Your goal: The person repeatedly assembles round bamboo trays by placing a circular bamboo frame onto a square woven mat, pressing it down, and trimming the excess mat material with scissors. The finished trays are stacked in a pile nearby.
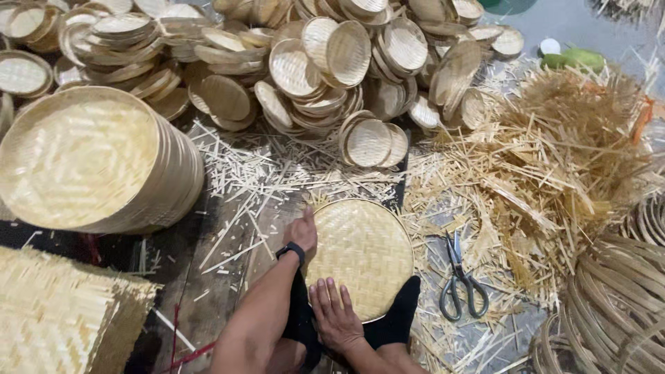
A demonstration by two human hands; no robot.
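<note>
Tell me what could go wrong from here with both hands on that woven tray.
The scissors lie open-handled close beside the round woven tray; a sideways reach could catch the blades. Sharp bamboo offcuts litter the floor around the left hand and right hand, so splinters seem likely.

The left hand (303,232) covers part of the woven tray's (364,253) rim, and the right hand (335,317) hides its near edge, where a black sock (396,320) also overlaps it. The mat (59,315) and hoop bundle (616,305) run off the frame edges. The green object (573,57) is too small to identify.
</note>
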